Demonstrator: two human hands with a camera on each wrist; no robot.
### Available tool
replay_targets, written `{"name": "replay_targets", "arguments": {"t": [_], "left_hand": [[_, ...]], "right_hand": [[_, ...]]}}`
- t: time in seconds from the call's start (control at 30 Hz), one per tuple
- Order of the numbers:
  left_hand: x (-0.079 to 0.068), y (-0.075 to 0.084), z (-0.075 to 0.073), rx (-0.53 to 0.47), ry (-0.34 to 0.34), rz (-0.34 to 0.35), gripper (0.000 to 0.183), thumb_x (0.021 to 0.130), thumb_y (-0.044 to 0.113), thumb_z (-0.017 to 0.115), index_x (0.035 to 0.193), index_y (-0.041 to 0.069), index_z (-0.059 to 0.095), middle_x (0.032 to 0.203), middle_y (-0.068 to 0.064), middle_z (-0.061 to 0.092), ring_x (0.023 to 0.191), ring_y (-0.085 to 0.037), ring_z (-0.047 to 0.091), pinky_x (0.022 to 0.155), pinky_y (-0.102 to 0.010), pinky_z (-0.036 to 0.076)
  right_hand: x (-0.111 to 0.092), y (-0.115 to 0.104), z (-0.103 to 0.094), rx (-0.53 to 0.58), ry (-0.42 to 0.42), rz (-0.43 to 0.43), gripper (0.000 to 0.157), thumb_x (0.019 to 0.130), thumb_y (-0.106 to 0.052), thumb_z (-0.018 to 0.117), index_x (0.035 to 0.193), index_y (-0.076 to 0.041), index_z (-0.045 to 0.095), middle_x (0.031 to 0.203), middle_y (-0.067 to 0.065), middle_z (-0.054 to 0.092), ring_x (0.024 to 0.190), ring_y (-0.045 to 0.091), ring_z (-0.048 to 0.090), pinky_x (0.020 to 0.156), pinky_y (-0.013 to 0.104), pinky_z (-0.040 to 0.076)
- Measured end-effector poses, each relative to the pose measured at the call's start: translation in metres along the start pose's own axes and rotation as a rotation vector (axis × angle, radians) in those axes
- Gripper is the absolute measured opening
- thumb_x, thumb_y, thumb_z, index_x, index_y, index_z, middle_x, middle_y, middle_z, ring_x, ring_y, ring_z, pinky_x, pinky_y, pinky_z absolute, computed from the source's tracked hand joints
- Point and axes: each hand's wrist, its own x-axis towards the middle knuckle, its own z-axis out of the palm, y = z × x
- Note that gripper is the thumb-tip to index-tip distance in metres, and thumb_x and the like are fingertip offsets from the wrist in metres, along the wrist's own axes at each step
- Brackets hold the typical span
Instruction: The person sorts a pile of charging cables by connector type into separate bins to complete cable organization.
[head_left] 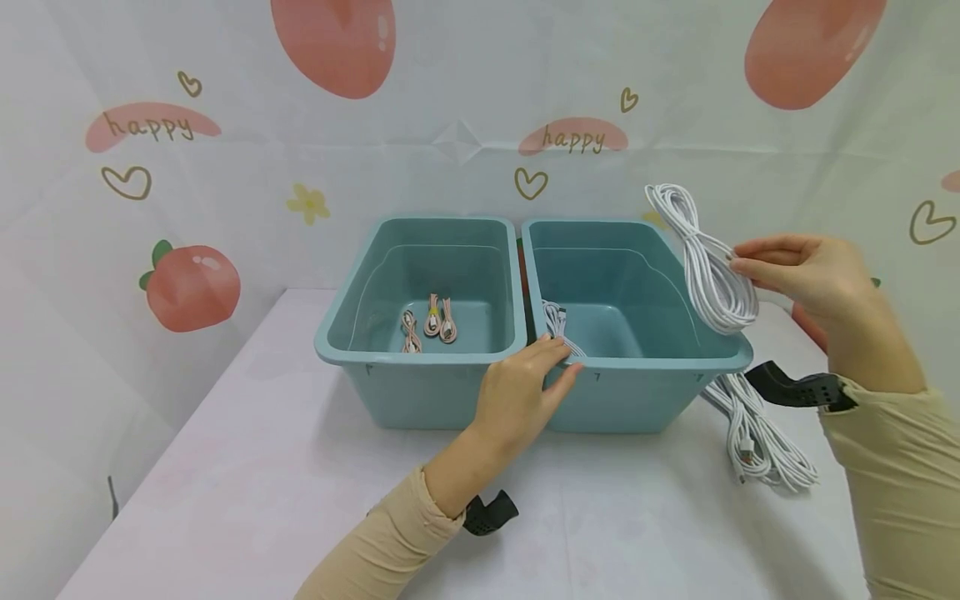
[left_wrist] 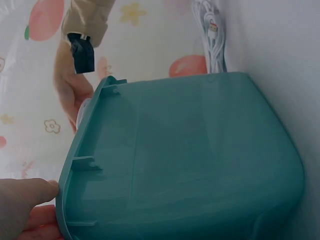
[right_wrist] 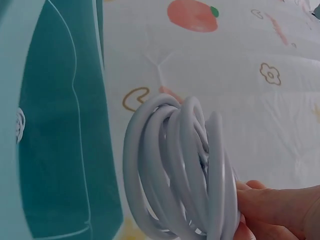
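Note:
My right hand (head_left: 813, 271) pinches a coiled white cable (head_left: 720, 283) above the right end of the right blue-green tub (head_left: 645, 364). In the right wrist view, thick loops of this cable (right_wrist: 175, 170) rise from the right fingertips. My left hand (head_left: 521, 387) holds the front rim of the right tub near its left corner. The left wrist view shows the left thumb (left_wrist: 42, 192) against that rim. Inside the right tub, by its left wall, lies a white cable bundle (head_left: 553, 319), partly hidden by the rim and left hand.
A matching left tub (head_left: 420, 359) stands close beside, with several small pinkish tied cables (head_left: 432, 317) on its floor. More white coiled cables (head_left: 772, 450) lie on the white table (head_left: 600, 517), right of the tubs. Behind hangs a printed cloth (head_left: 450, 108).

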Motion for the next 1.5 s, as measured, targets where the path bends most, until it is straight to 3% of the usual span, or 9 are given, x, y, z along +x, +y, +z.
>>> {"name": "replay_targets", "arguments": {"t": [0.07,0.17,0.27,0.3,0.5,1.03,1.17,1.33,1.5], "left_hand": [[0.0,0.0,0.0,0.002,0.0,0.0,0.021,0.086,0.024,0.068,0.1,0.009,0.073,0.105,-0.004,0.072,0.105,-0.017,0.067,0.082,-0.029,0.056],[0.0,0.0,0.0,0.005,0.002,-0.001,0.021,0.086,0.024,0.068,0.1,0.009,0.073,0.104,-0.004,0.073,0.105,-0.017,0.067,0.082,-0.029,0.057],[0.0,0.001,0.0,0.012,0.005,-0.002,0.021,0.085,0.024,0.068,0.1,0.01,0.073,0.104,-0.004,0.073,0.105,-0.017,0.067,0.081,-0.029,0.057],[0.0,0.001,0.0,0.013,0.006,-0.002,0.021,0.085,0.024,0.068,0.1,0.01,0.073,0.104,-0.004,0.073,0.105,-0.017,0.067,0.081,-0.029,0.057],[0.0,0.001,0.0,0.019,0.005,0.001,0.021,0.085,0.024,0.068,0.1,0.01,0.073,0.104,-0.003,0.073,0.105,-0.017,0.067,0.081,-0.029,0.057],[-0.001,0.0,0.001,0.009,0.008,0.007,0.023,0.086,0.026,0.068,0.101,0.009,0.072,0.105,-0.004,0.072,0.106,-0.017,0.066,0.082,-0.029,0.056],[-0.001,0.0,0.001,0.0,0.0,-0.003,0.023,0.086,0.025,0.067,0.102,0.009,0.072,0.106,-0.005,0.072,0.106,-0.017,0.066,0.082,-0.03,0.056],[-0.001,0.0,0.001,0.003,-0.008,-0.006,0.023,0.087,0.026,0.066,0.102,0.009,0.072,0.107,-0.005,0.072,0.107,-0.017,0.066,0.082,-0.03,0.056],[-0.001,0.0,0.0,0.018,-0.007,-0.003,0.023,0.087,0.026,0.066,0.102,0.01,0.072,0.107,-0.004,0.072,0.107,-0.017,0.066,0.082,-0.03,0.057]], "right_hand": [[0.002,-0.004,0.003,-0.002,-0.008,-0.03,0.018,0.077,-0.046,0.071,0.093,-0.046,0.065,0.073,-0.037,0.062,0.073,-0.016,0.059,0.111,0.028,0.032],[0.004,-0.01,0.008,-0.021,-0.002,-0.042,0.018,0.077,-0.045,0.072,0.094,-0.045,0.067,0.074,-0.036,0.063,0.075,-0.015,0.059,0.076,0.007,0.041],[0.007,-0.015,0.013,-0.03,-0.008,-0.062,0.018,0.076,-0.046,0.072,0.094,-0.044,0.068,0.073,-0.035,0.064,0.074,-0.014,0.061,0.075,0.005,0.042],[0.008,-0.016,0.015,-0.047,-0.007,-0.075,0.018,0.076,-0.047,0.072,0.093,-0.044,0.067,0.073,-0.036,0.064,0.073,-0.014,0.061,0.065,0.003,0.04],[0.017,-0.026,0.024,-0.109,-0.012,-0.116,0.018,0.076,-0.049,0.07,0.092,-0.041,0.067,0.072,-0.035,0.063,0.071,-0.01,0.061,0.063,0.002,0.041],[0.039,-0.034,0.045,-0.012,-0.089,-0.125,0.006,0.081,-0.034,0.072,0.082,-0.037,0.067,0.07,-0.028,0.064,0.07,-0.007,0.061,0.064,0.006,0.048],[0.045,-0.034,0.049,0.004,-0.125,-0.116,0.009,0.082,-0.031,0.071,0.079,-0.038,0.066,0.07,-0.028,0.064,0.07,-0.006,0.062,0.076,0.014,0.052],[0.051,-0.035,0.055,-0.028,-0.15,-0.088,0.008,0.083,-0.031,0.07,0.091,-0.031,0.068,0.073,-0.029,0.064,0.074,-0.007,0.06,0.101,0.042,0.045],[0.057,-0.037,0.063,-0.061,-0.154,-0.089,0.027,0.084,-0.029,0.069,0.107,-0.016,0.067,0.074,-0.027,0.063,0.077,-0.007,0.057,0.092,0.029,0.052]]}}
